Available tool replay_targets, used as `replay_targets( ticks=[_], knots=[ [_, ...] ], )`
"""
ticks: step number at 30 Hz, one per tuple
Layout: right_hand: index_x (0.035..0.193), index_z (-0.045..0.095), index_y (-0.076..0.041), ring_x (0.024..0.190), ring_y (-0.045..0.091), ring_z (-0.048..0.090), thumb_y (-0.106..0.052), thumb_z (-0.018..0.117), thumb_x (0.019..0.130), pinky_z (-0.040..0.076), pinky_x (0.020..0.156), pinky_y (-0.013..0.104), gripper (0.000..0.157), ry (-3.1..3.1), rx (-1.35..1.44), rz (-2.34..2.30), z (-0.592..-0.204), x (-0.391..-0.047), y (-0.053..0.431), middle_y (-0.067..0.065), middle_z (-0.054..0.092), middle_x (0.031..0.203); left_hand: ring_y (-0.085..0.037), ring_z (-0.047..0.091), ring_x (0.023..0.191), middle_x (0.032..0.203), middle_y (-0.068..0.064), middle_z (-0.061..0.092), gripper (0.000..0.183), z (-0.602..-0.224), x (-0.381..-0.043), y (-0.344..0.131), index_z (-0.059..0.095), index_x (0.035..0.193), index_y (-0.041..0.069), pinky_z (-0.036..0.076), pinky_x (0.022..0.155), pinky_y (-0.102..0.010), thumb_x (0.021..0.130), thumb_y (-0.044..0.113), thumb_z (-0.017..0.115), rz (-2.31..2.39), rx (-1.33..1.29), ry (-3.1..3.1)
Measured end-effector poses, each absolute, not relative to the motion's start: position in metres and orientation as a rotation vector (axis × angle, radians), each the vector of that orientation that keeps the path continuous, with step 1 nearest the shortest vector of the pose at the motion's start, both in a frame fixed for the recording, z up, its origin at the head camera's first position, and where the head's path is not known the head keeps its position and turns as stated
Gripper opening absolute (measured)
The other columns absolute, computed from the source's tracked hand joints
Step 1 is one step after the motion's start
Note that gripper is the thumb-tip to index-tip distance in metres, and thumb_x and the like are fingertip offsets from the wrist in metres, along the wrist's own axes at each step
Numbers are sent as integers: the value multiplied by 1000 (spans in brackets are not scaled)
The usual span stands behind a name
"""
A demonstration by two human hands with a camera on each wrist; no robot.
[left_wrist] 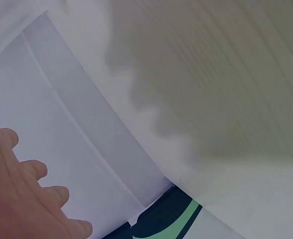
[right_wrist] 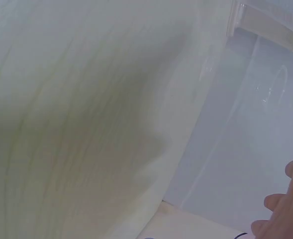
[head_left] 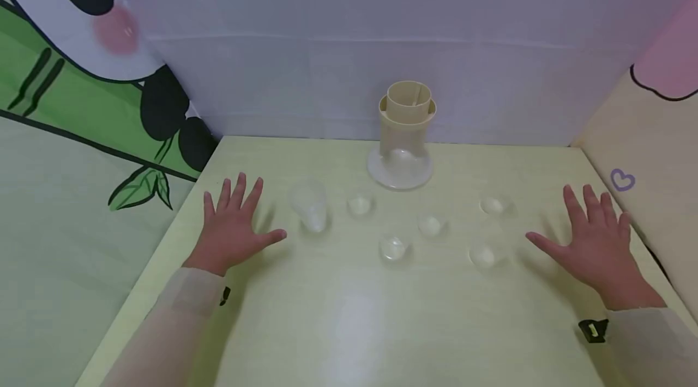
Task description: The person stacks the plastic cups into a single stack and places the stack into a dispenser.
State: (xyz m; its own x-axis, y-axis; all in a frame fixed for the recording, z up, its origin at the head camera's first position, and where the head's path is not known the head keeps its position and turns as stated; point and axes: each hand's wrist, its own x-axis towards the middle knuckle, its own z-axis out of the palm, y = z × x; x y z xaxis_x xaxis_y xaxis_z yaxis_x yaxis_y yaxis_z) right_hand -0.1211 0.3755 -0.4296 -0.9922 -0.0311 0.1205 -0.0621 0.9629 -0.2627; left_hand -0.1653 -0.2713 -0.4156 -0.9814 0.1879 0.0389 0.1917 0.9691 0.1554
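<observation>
My left hand (head_left: 231, 229) is held over the left side of the table, its fingers spread and nothing in it. Spread the same way, my right hand (head_left: 594, 241) is over the right side and holds nothing. Nearest to the left hand is a clear, pear-shaped plastic piece (head_left: 309, 205). Several small clear, rounded pieces, cup-like or dome-like, are scattered across the middle; one of them (head_left: 483, 254) is nearest to the right hand. The left wrist view shows only part of the left hand (left_wrist: 32, 199), and the right hand (right_wrist: 288, 209) barely enters its own view.
At the back of the table (head_left: 349, 326) stands a beige cylinder (head_left: 406, 126) with an open top, a clear round flared piece (head_left: 400, 172) at its foot. A pale curtain (head_left: 327, 72) hangs behind the back edge, and printed cloth (head_left: 71, 151) covers the left side.
</observation>
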Motion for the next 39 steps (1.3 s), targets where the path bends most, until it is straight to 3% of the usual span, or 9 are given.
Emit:
replay_targets(
  ticks=[16, 21, 25, 28, 30, 32, 35, 37, 39],
  knots=[
    [163, -1, 1, 151, 53, -9, -47, 68, 96, -7, 114, 72, 108, -2892, 60, 620, -422, -105, 372, 34, -5, 165, -50, -4, 153, 170, -22, -1, 117, -423, -162, -263, 4, 167, 15, -8, 117, -68, 87, 74, 64, -534, -319, -3062],
    [164, -7, -5, 152, 51, -11, -38, 61, 103, -7, 114, 73, 97, -2875, 44, 887, -424, -100, 367, 26, -10, 168, -44, -7, 155, 171, -17, -5, 116, -431, -166, -259, -1, 167, 17, -7, 119, -65, 89, 69, 66, -710, -315, -3050],
    [165, -9, -13, 153, 47, -11, -29, 48, 110, -7, 116, 70, 81, -2802, 79, 1157, -427, -95, 363, 23, -9, 169, -40, -10, 156, 172, -6, -12, 115, -435, -165, -254, -6, 166, 22, -1, 119, -67, 90, 62, 71, -902, -251, -3059],
    [166, -6, -15, 153, 47, -8, -23, 39, 112, -8, 118, 63, 70, -2726, 141, 1299, -431, -93, 359, 23, -6, 169, -41, -9, 156, 172, 1, -14, 115, -436, -163, -249, -8, 166, 26, 7, 117, -72, 90, 56, 74, -1037, -196, -3054],
    [166, -2, -15, 152, 50, -3, -21, 36, 113, -5, 122, 53, 66, -2691, 179, 1348, -434, -91, 355, 22, -1, 170, -39, -7, 156, 172, 2, -13, 114, -437, -163, -245, -8, 166, 28, 11, 116, -72, 91, 52, 75, -1108, -183, -3038],
    [166, 1, -14, 150, 55, 5, -19, 35, 113, 3, 123, 33, 63, -2675, 212, 1362, -437, -90, 351, 22, 5, 170, -36, -4, 157, 172, 3, -10, 114, -439, -163, -241, -8, 166, 29, 14, 116, -71, 91, 50, 76, -1168, -179, -3016],
    [167, 3, -15, 146, 59, 12, -18, 36, 113, 12, 109, 8, 63, -2680, 241, 1374, -441, -88, 345, 22, 10, 169, -33, 0, 157, 172, 0, -7, 114, -442, -164, -238, -8, 166, 28, 15, 117, -69, 91, 49, 76, -1247, -175, -2988],
    [167, 4, -15, 146, 57, 17, -17, 38, 113, 16, 100, 0, 63, -2685, 265, 1375, -445, -87, 342, 22, 14, 169, -34, 1, 157, 173, -1, -5, 114, -444, -165, -236, -8, 166, 28, 15, 117, -69, 92, 49, 76, -1292, -165, -2978],
    [167, 8, -14, 152, 35, 23, -15, 41, 112, 19, 100, 0, 64, -2676, 298, 1391, -450, -87, 339, 25, 19, 166, -36, 2, 157, 172, -2, -4, 113, -446, -164, -235, -8, 165, 31, 16, 116, -71, 92, 50, 75, -1329, -144, -2979]
  ],
)
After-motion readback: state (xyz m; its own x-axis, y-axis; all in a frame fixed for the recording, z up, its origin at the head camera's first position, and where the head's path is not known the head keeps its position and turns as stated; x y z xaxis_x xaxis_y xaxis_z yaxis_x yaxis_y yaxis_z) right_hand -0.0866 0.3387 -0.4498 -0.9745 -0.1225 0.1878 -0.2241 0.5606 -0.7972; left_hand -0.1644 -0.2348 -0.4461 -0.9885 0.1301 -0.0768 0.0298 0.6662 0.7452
